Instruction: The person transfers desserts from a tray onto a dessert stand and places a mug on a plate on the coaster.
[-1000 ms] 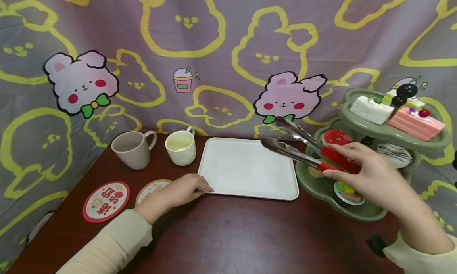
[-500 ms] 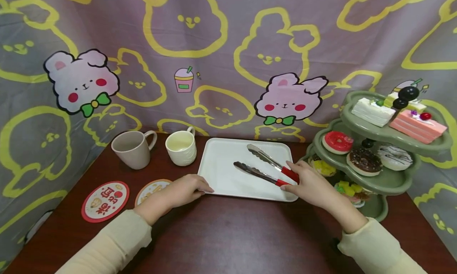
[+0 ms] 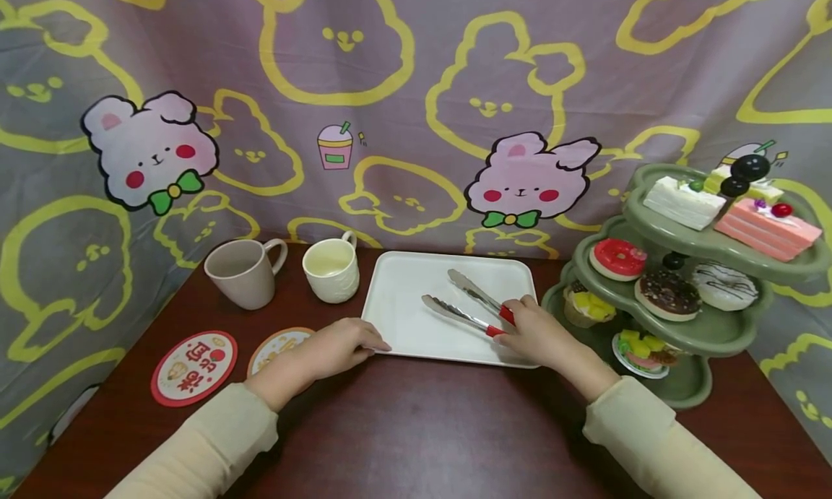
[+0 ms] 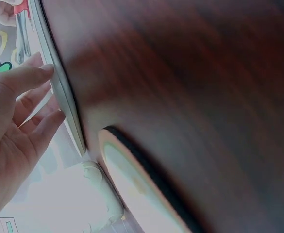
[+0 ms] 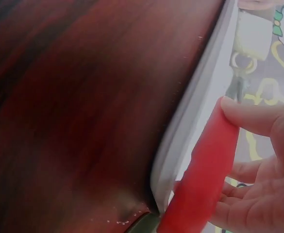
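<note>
Metal tongs [image 3: 464, 315] with red handles are low over the white rectangular tray [image 3: 396, 297], tips pointing left and spread apart. My right hand [image 3: 539, 333] grips the tongs by their handles at the tray's right side. In the right wrist view, the thumb lies along one red handle [image 5: 205, 165], with the other fingers behind it. My left hand [image 3: 341, 344] holds the tray's front left corner. The left wrist view has its thumb and fingertips against the tray's rim [image 4: 59, 87]. No food lies between the tongs' tips.
A green tiered stand [image 3: 708, 333] at right bears cake slices [image 3: 767, 228], donuts [image 3: 668, 294] and small tarts [image 3: 588, 305]. A grey mug [image 3: 243, 275] and cream cup [image 3: 331, 271] stand left. Two round coasters lie in front, one red-rimmed [image 3: 195, 367], one orange-rimmed [image 3: 276, 346]. Patterned cloth [image 3: 390, 123] hangs behind.
My right hand has brought the tongs from beside the stand leftward and down over the tray, then slightly further left. My left hand has stayed at the tray's corner.
</note>
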Tool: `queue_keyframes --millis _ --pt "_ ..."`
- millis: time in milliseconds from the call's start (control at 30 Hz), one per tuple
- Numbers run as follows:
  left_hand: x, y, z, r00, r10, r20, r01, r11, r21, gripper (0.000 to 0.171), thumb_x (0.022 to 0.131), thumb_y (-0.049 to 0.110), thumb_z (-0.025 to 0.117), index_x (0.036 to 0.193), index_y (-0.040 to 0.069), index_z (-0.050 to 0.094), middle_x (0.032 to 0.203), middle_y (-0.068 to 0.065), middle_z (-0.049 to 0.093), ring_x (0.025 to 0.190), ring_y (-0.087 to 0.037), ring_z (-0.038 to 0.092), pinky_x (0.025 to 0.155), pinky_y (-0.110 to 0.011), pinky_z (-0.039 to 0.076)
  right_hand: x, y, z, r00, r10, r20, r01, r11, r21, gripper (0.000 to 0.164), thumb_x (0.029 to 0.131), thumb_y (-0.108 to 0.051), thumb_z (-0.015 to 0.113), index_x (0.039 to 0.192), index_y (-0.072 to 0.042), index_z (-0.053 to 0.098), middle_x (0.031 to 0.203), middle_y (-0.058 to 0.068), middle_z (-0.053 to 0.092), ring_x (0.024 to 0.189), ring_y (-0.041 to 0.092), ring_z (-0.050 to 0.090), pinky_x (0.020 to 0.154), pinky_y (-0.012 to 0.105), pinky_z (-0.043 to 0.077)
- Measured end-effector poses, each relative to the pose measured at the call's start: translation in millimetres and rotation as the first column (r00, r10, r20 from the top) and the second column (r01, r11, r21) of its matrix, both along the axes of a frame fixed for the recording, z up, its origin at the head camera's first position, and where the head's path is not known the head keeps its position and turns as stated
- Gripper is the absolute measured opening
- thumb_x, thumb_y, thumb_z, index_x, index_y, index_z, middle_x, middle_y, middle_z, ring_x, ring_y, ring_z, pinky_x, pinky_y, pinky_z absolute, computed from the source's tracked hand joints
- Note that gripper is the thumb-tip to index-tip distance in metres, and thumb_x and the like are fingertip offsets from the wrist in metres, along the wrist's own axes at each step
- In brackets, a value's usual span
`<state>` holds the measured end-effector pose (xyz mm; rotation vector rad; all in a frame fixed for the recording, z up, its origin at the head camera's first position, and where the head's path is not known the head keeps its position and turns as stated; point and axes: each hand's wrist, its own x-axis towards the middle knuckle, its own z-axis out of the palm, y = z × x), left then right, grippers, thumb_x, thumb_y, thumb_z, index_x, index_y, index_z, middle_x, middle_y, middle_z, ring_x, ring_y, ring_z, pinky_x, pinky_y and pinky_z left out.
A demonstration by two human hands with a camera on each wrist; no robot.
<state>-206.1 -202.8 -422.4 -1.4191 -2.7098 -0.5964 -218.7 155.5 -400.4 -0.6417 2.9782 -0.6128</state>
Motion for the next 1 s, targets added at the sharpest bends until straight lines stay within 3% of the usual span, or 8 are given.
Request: queue_keyframes --millis 400,600,833,1000 --pt "0.0 1.7 1.0 1.000 -0.010 -0.013 0.010 1.000 -0.002 0.024 0.086 -0.011 0.071 0.104 0.003 0.080 0.097 -0.005 0.075 0.094 -0.018 0.070 0.085 -0.029 0.057 -1.6 -3.3 -0.8 1.000 0.001 0.003 -0.001 0.999 0.054 0.054 0.079 -0.024 0.085 0.113 0.010 0.060 0.094 0.017 0.053 0.077 0.029 0.054 0.077 0.048 0.053" --pt "1.1 4.1 3.8 0.999 0.035 0.027 -0.034 0.999 -0.042 0.022 0.087 -0.006 0.071 0.104 0.004 0.080 0.098 -0.003 0.073 0.095 -0.016 0.069 0.085 -0.030 0.057 -1.2 -3.4 2.1 1.000 0.012 0.006 -0.013 0.997 0.081 0.058 0.076 -0.024 0.088 0.115 0.010 0.060 0.096 0.018 0.054 0.081 0.031 0.058 0.082 0.049 0.054" --pt "3.9 6.2 14.3 0.988 0.093 0.123 -0.076 0.988 -0.138 0.031 0.089 0.003 0.075 0.120 0.004 0.076 0.112 -0.005 0.073 0.106 -0.018 0.068 0.091 -0.033 0.055 2.0 -1.0 12.3 0.996 0.028 0.087 -0.041 0.988 0.152 0.074 0.080 -0.024 0.086 0.135 0.016 0.055 0.106 0.022 0.057 0.088 0.031 0.059 0.088 0.048 0.053" --pt "9.9 1.3 22.5 0.986 0.114 0.124 -0.093 0.983 -0.160 0.042 0.091 0.003 0.075 0.132 0.003 0.068 0.120 -0.010 0.071 0.113 -0.024 0.065 0.096 -0.039 0.054 4.7 2.2 19.8 0.988 0.019 0.155 -0.046 0.983 0.177 0.078 0.082 -0.025 0.086 0.141 0.013 0.051 0.112 0.022 0.058 0.091 0.030 0.060 0.090 0.048 0.053"
